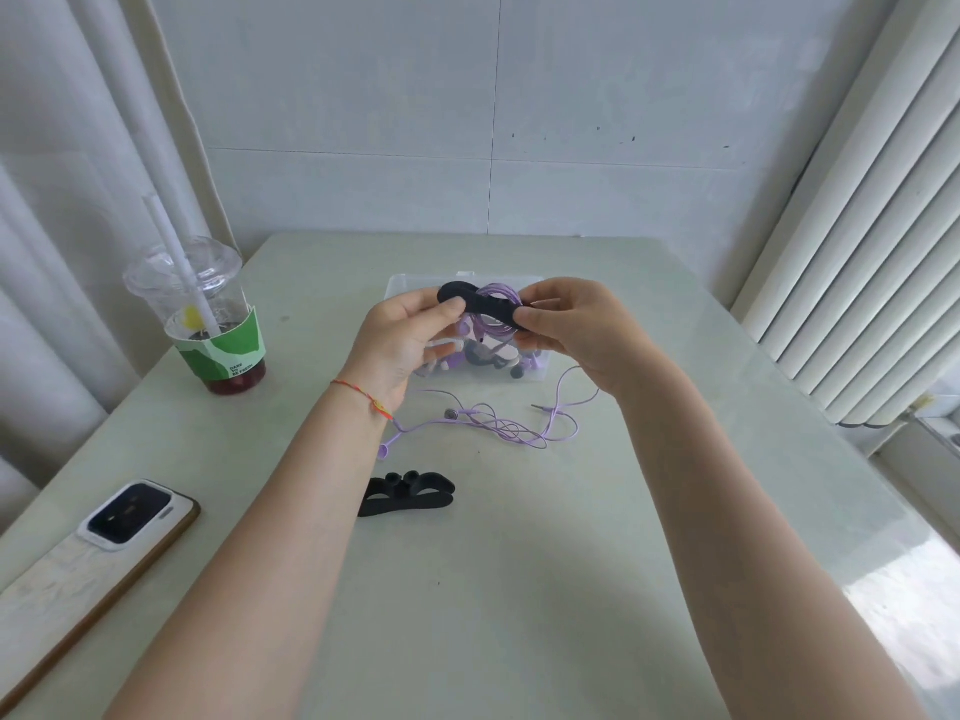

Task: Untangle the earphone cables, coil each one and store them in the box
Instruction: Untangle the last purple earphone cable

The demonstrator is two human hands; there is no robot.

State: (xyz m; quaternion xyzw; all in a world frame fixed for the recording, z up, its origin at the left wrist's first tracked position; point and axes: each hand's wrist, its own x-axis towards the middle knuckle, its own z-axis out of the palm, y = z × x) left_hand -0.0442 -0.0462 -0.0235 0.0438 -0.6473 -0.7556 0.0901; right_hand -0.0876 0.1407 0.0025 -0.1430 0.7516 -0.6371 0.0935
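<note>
Head view: we see 2 bare hands raised above a clear plastic box (402, 291) that stands on a pale table (519, 589). The left hand (400, 337) pinches one end of a black cable winder (480, 302) between thumb and fingers; the right hand (566, 327) pinches the other end, so both hands are clamped on the same piece. A coiled purple earphone cable (496, 317) is wrapped around this winder and hangs in loops behind and below it, directly over the box. A thin red bracelet (358, 394) circles the left wrist.

Inside the box we make out more purple earphones and dark pieces, partly hidden by the hands; we cannot tell how many. Just in front of the box, on the table, lies a loose purple earphone cable (498, 426), tangled, with an earbud at its left end and a plug toward its right. Nearer to us than that cable, well apart from the box, lies a second black winder (410, 493), flat, with 2 round knobs on its upper edge.

Left of the box stands a clear drink cup (208, 324) with a domed lid, a white straw and a green sleeve. Far to the near left of the box a phone (132, 514) lies face down.
</note>
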